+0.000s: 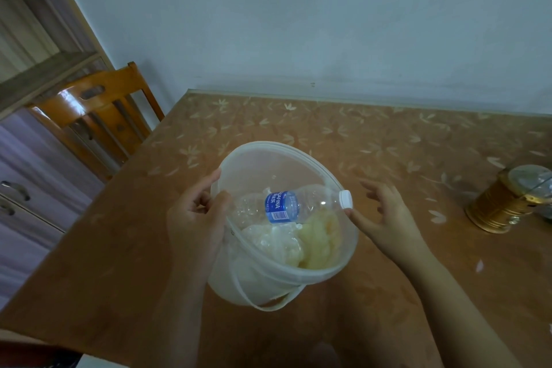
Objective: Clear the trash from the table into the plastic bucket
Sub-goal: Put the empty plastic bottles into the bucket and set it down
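Note:
A translucent white plastic bucket [254,158] is tilted toward me above the brown table [373,143]. My left hand [194,218] grips its left rim. Inside lies an empty clear water bottle [301,203] with a blue label, and its white cap [346,199] pokes over the right rim. Below the bottle sit crumpled clear plastic [274,242] and a yellowish wad [319,245]. My right hand [385,218] hovers just right of the bucket, fingers spread, one fingertip near the cap, holding nothing.
A gold lantern-like lamp with a clear top [507,200] stands near the table's right edge. A wooden chair [98,116] is pushed up at the table's far left corner. A cabinet with drawers [24,188] stands at the left. A pale wall runs behind the table.

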Motion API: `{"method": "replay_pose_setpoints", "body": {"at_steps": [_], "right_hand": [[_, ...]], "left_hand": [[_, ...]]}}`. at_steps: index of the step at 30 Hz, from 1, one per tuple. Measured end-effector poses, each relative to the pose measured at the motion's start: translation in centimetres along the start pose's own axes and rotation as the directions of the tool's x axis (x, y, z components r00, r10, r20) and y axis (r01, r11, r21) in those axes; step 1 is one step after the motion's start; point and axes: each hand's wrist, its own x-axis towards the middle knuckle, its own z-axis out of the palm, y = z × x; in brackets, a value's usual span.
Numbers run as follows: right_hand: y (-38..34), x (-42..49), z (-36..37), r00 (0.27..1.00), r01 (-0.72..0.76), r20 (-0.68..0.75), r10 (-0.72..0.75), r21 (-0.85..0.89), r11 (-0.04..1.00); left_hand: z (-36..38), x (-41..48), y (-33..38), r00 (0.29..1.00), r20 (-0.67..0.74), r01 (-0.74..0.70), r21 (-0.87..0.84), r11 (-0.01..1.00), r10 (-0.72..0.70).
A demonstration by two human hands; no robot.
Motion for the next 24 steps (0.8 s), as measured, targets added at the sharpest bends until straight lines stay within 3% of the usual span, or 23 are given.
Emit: {"method": "replay_pose_setpoints", "body": {"at_steps": [5, 9, 15, 24], "right_hand": [[-0.1, -1.5, 0.4, 0.981, -0.172, -0.017, 0.192, 0.366, 0.914], [0.1, -2.6, 0.9, 0.96, -0.237, -0.026, 0.278, 0.451, 0.86], [0.6, -3.6, 0.6, 0.945, -0.301, 0.087, 0.314, 0.603, 0.739], [2.4, -4.6, -1.7, 0.93, -0.282, 0.036, 0.366, 0.709, 0.646]], "left_hand": [[0.4, -0.3, -0.1, 1.0, -0.012, 0.012, -0.004, 1.0, -0.013], [0.8, -0.6, -0.1, 1.0, -0.022, 0.022, -0.016, 1.0, -0.022], [1.6, -1.4, -0.2, 0.999, -0.025, 0.032, -0.022, 0.999, -0.033], [3.5, -4.0, 0.6, 0.999, 0.028, 0.046, 0.01, 0.999, -0.047]]}}
